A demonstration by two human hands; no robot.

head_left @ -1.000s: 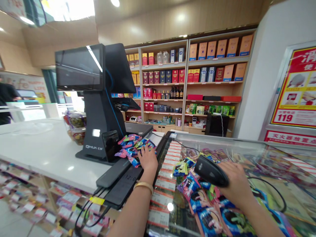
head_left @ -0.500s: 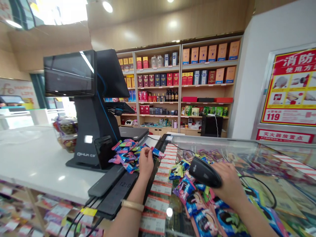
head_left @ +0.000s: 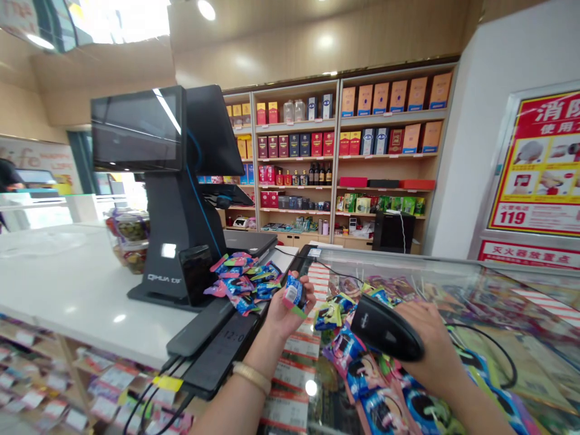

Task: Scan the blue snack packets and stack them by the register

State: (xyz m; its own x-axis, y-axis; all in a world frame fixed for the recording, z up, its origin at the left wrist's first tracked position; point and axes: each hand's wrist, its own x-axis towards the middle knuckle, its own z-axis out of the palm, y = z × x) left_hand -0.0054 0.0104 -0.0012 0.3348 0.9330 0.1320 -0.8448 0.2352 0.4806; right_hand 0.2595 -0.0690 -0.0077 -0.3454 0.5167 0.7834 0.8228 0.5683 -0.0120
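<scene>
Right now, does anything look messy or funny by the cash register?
Yes. Small colourful packets lie in a loose, untidy heap beside the black checkout terminal, not in any box or tray, so they look spilled.

Tall shelving of pale wood (head_left: 338, 158) lines the back wall, packed with red, blue and tan boxes and dark bottles. To its right, a white wall (head_left: 466, 151) carries a red-and-yellow fire-safety poster (head_left: 537, 163). Overhead runs a warm wood-panelled ceiling (head_left: 317, 36) with round spotlights. At left, a glossy white bench (head_left: 58, 272) bears a black twin-screen till (head_left: 174, 205), with a bright, dark-framed glazed opening (head_left: 79, 163) beyond.
</scene>
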